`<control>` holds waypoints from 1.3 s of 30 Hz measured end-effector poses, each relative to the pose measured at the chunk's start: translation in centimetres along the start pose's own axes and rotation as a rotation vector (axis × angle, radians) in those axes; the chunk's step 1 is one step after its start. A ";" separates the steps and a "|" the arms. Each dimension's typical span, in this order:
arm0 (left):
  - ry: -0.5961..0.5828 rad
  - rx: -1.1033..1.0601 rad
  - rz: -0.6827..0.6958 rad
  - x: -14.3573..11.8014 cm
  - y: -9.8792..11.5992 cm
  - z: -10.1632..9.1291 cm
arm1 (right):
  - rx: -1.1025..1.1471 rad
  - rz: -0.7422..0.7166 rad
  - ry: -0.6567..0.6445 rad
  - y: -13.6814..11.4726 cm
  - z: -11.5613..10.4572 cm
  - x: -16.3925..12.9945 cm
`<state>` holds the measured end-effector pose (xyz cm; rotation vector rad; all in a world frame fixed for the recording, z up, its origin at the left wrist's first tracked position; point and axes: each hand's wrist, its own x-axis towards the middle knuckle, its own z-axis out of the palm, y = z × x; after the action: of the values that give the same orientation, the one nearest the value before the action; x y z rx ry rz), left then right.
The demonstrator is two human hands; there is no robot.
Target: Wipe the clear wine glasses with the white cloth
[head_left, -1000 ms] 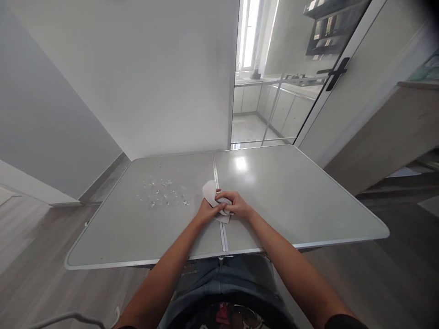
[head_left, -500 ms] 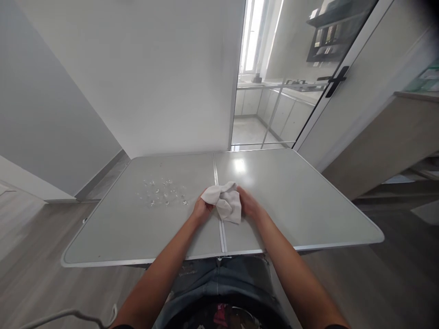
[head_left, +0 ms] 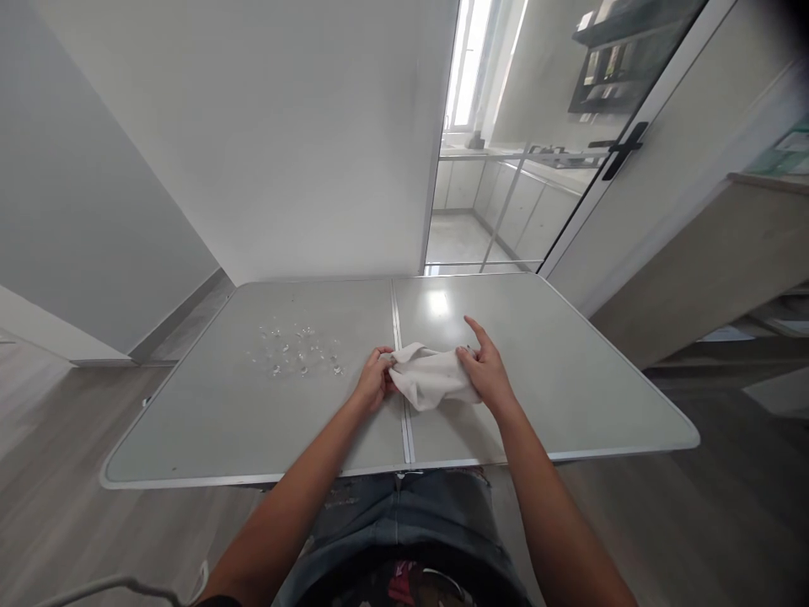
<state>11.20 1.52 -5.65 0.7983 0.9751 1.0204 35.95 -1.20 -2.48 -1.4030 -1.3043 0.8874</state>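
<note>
A white cloth (head_left: pixel 433 375) is stretched between my two hands, above the seam at the middle of the table (head_left: pixel 562 371). My left hand (head_left: pixel 375 379) pinches its left end. At the other end, my right hand (head_left: pixel 490 371) grips the cloth between thumb and fingers, with the index finger pointing outward. Folds run across the cloth, and a shadow falls below it. Left of my left hand, drops of clear liquid (head_left: pixel 300 350) lie scattered on the tabletop.
A white wall (head_left: pixel 303 152) borders the table's far edge. Behind it to the right is a glass door with a black handle (head_left: pixel 623 150), and a kitchen shows through it. Shelving (head_left: pixel 726 253) stands at the right. A pale cable (head_left: pixel 120 582) is at lower left.
My right hand has moved right and its index finger has extended. The cloth, bunched before, is now drawn out sideways between both hands. The drops look the same.
</note>
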 end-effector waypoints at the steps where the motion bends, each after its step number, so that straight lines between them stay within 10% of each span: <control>1: -0.023 0.000 -0.022 0.0 0.1 0.1 | -0.031 -0.005 -0.003 -0.3 -0.4 -0.2; 11: -0.184 0.365 0.175 -1.8 0.9 2.3 | -0.110 -0.082 -0.196 -3.7 -0.7 -2.1; 22: 0.187 0.918 0.514 -4.0 2.3 1.2 | -0.464 -0.165 -0.165 -3.7 -1.6 -3.1; 31: -0.054 1.134 0.531 -5.3 4.1 -1.3 | -0.394 -0.378 -0.174 -4.5 -2.2 -2.9; 39: -0.086 0.896 0.564 -6.0 4.4 0.2 | 0.096 0.100 -0.220 -4.5 -2.3 -2.6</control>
<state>8.73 -2.70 0.00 1.9242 1.1640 0.9843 36.61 -4.48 2.11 -1.3329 -1.3441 1.1841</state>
